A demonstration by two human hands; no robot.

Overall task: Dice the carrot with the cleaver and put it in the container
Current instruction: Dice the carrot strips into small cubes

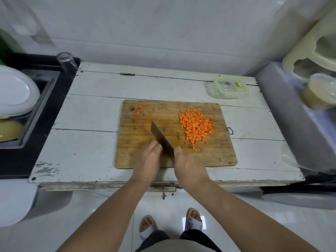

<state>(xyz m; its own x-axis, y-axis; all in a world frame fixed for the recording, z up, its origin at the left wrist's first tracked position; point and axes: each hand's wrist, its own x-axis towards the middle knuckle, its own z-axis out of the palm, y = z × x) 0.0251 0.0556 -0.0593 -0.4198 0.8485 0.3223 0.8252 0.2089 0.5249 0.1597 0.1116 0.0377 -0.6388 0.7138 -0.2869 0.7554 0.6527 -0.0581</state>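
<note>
A pile of diced carrot lies on the right half of the wooden cutting board. A few carrot peel scraps sit at the board's far left corner. My right hand grips the handle of the cleaver, whose blade points away to the left over the board's middle. My left hand rests against the blade's left side near the handle; what its fingers do is hidden. A clear container with a green-rimmed lid stands on the table beyond the board, at the far right.
The board lies on a worn white wooden table. A sink with white plates is at the left, a clear glass at the table's far left corner. A grey surface with a tub stands at the right.
</note>
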